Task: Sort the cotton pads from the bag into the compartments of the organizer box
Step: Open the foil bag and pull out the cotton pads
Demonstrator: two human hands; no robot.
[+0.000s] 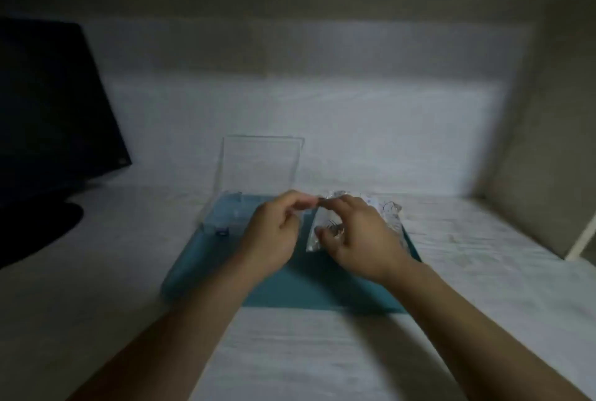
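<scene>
so the setup is a pale whitish table (322, 352) in a pretty dim room, with beige walls closing in at the back and on the right. whole shot is blurry, fair warning.

using the teal mat (322, 291) as the reference point: it lies flat on the table about mid-frame. the clear organizer box (232, 207) sits on the mat's far left corner, lid (261, 162) standing up open behind it. can't make out the compartments or whether anything's in them, too blurry and see-through. well off to the left of the mat there's a dark monitor (48, 104) on a round dark base.

both hands are over the far half of the mat, right next to each other. the left hand (274, 236) is just right of the box, fingers curled in, and its fingertips seem to pinch the top edge of the bag (392, 212). the right hand (358, 236) is on the mat's right side, thumb and fingers curled around the crinkly clear plastic bag, holding it just above the mat. the bag pokes out past the right hand's knuckles toward the mat's far right corner, and a flat strip of it hangs down between the two hands. can't tell the cotton pads apart inside, just something whitish through the plastic.
</scene>
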